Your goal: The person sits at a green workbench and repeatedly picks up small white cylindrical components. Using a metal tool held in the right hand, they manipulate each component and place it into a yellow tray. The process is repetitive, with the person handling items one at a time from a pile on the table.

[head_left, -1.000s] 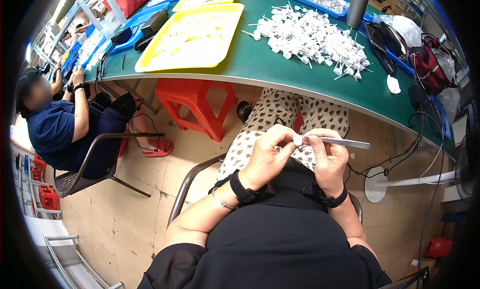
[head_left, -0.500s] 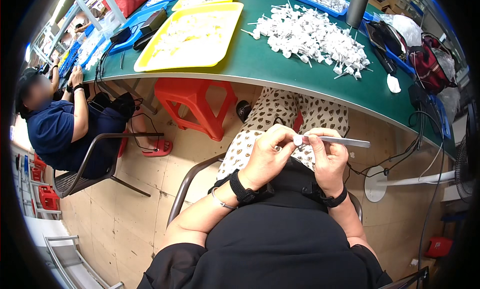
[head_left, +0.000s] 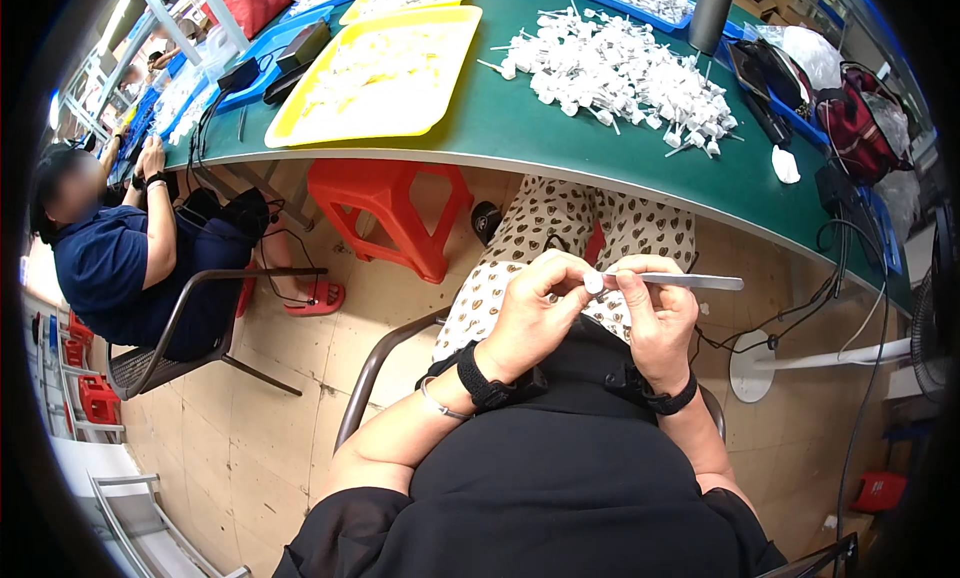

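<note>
Over my lap, my left hand (head_left: 543, 313) pinches a small white round-ended part (head_left: 593, 282) between thumb and fingertips. My right hand (head_left: 655, 318) grips a thin flat metal tool, which looks like tweezers (head_left: 700, 280); its tail sticks out to the right. The tool's working end lies by the white part, mostly covered by my right thumb and fingers, so I cannot tell whether it touches. On the table ahead lies a loose pile of similar white parts (head_left: 630, 73).
A yellow tray (head_left: 440, 103) with small pieces stands on the green table (head_left: 500, 128). A grey cylinder (head_left: 712, 16), blue trays and a dark red bag (head_left: 865, 123) are at the right. A red stool (head_left: 385, 213) is under the table. A co-worker (head_left: 120, 248) sits at left.
The white part in my left fingers has turned slightly, its round face now showing more. Both hands stay in nearly the same place.
</note>
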`<action>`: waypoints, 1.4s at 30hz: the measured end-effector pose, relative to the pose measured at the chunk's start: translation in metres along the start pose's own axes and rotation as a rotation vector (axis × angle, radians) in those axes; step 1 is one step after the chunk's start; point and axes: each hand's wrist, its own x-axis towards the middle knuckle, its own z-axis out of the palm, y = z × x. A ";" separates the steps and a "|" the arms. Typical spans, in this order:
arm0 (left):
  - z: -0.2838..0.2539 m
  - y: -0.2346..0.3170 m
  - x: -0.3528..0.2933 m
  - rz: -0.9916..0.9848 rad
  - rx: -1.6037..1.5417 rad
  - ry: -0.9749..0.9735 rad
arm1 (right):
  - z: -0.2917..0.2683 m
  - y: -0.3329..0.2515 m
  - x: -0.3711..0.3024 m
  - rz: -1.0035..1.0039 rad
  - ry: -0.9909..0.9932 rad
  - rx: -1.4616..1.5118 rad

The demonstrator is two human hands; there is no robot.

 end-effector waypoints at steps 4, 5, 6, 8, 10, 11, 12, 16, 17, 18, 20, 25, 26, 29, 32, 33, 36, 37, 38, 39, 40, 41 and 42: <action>0.000 0.004 -0.001 0.011 -0.027 0.003 | -0.001 -0.004 0.001 -0.025 -0.008 -0.013; 0.000 0.005 -0.001 0.009 -0.029 -0.001 | -0.001 -0.005 0.001 -0.019 -0.009 0.001; 0.000 0.006 0.000 0.007 -0.031 -0.004 | -0.001 -0.006 0.000 -0.013 -0.011 0.014; 0.000 0.007 0.000 0.006 -0.035 -0.004 | -0.002 -0.007 0.000 -0.019 -0.014 -0.002; 0.000 0.005 -0.001 0.008 -0.038 0.004 | -0.002 -0.008 0.001 -0.025 -0.019 -0.013; 0.000 0.005 -0.001 0.017 -0.031 0.004 | -0.002 -0.008 0.001 -0.026 -0.022 -0.019; 0.001 0.004 -0.001 0.025 -0.025 0.004 | -0.002 -0.008 0.001 -0.028 -0.024 -0.025; 0.002 0.003 -0.002 0.021 -0.040 0.014 | -0.001 -0.002 0.000 -0.055 -0.011 -0.062; 0.002 0.004 -0.002 0.030 -0.038 0.016 | 0.000 -0.002 0.000 -0.057 -0.006 -0.065; 0.003 0.005 -0.002 0.038 -0.035 0.018 | 0.000 -0.002 0.000 -0.058 0.000 -0.068; 0.003 0.007 -0.002 0.055 -0.011 0.020 | -0.002 -0.004 -0.001 -0.053 -0.019 -0.154; 0.001 0.006 -0.003 0.104 0.083 0.013 | -0.005 -0.007 0.004 -0.220 -0.093 -0.353; 0.001 0.005 -0.003 0.095 0.065 0.014 | -0.006 -0.008 0.005 -0.232 -0.106 -0.371; 0.001 0.004 -0.002 0.075 0.016 0.015 | -0.005 -0.005 0.001 -0.148 -0.068 -0.243; 0.001 0.004 0.001 0.080 -0.009 0.013 | 0.001 -0.010 -0.002 -0.031 0.000 -0.036; 0.001 0.002 0.001 0.092 -0.008 0.011 | 0.002 -0.011 -0.002 0.006 0.019 0.031; 0.001 -0.002 0.000 0.091 -0.021 0.012 | 0.000 -0.006 -0.001 -0.107 -0.028 -0.080; 0.002 -0.003 -0.001 0.084 -0.029 0.013 | -0.001 -0.004 -0.002 -0.105 -0.040 -0.090; 0.002 -0.003 -0.001 0.090 -0.019 0.016 | -0.001 -0.003 -0.001 -0.104 -0.049 -0.111; 0.002 -0.002 -0.001 0.096 -0.010 0.018 | -0.002 -0.003 -0.001 -0.104 -0.059 -0.132; 0.002 -0.002 0.000 0.102 -0.001 0.020 | -0.003 -0.003 -0.001 -0.103 -0.068 -0.154; 0.001 -0.001 -0.001 0.088 0.000 0.019 | -0.003 -0.002 -0.001 -0.129 -0.070 -0.167; 0.001 -0.001 -0.001 0.075 0.001 0.018 | -0.003 0.000 0.000 -0.156 -0.073 -0.180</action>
